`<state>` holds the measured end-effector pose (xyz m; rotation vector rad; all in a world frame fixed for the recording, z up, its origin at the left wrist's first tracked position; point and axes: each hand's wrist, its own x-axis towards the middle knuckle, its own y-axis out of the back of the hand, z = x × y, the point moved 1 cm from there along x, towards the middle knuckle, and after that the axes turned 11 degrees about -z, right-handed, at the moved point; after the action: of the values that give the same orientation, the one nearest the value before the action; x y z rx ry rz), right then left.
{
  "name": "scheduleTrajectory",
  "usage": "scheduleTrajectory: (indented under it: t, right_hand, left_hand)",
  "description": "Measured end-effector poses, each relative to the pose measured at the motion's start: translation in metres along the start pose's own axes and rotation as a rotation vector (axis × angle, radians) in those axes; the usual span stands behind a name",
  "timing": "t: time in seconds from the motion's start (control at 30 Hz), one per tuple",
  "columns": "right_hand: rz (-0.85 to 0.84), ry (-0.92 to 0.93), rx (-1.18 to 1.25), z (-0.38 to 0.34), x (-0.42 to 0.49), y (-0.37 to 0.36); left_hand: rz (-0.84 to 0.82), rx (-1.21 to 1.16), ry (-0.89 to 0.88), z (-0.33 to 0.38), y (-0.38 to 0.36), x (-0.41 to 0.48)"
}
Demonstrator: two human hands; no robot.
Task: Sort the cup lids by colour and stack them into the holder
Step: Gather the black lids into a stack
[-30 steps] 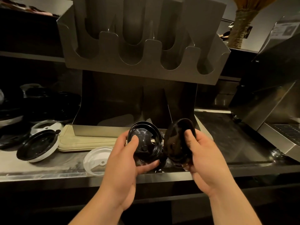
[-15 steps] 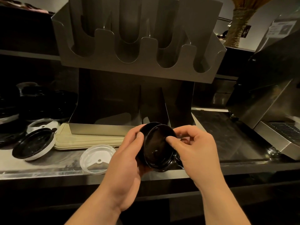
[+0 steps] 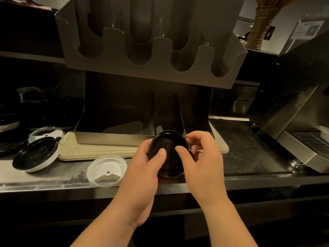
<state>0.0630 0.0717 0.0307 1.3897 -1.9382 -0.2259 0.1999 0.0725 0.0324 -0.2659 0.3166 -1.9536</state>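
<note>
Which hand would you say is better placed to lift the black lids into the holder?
Probably left: the left hand cradles the black lids, thumb on top; the right hand only pinches their edge.

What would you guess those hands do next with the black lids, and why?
Probably lift the black lids into a slot of the holder: the left hand and right hand grip them together as one stack just below it.

Left hand (image 3: 142,177), right hand (image 3: 203,164) bare; forearms (image 3: 229,221) bare.
</note>
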Motion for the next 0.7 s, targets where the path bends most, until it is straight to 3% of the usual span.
scheduleTrajectory:
  t: [0.1,0.23,0.37,0.5,0.57,0.7]
  right_hand:
    - [-0.185,0.097,-0.041,-0.005,0.004,0.011]
    - [-0.549,0.033,-0.083,-0.022,0.019,0.031]
    - [-0.523,0.149,-0.253,-0.025,0.039,0.032]
    - [-0.473,0.066,-0.004,-0.005,0.045,0.038]
    - [-0.471,0.011,0.082,0.006,0.043,0.039]
    - [-0.549,-0.039,-0.035,0.009,0.04,0.027]
  left_hand:
    - [0.111,0.13,-0.021,0.004,0.004,0.009]
    - [0.204,0.41,-0.079,0.017,0.006,0.029]
    - [0.118,0.221,0.012,0.035,0.006,0.046]
    - [-0.106,-0.078,0.091,0.04,0.007,0.044]
    - [-0.15,-0.087,0.11,0.034,0.009,0.043]
    - [-0.099,0.049,0.118,0.023,0.012,0.045]
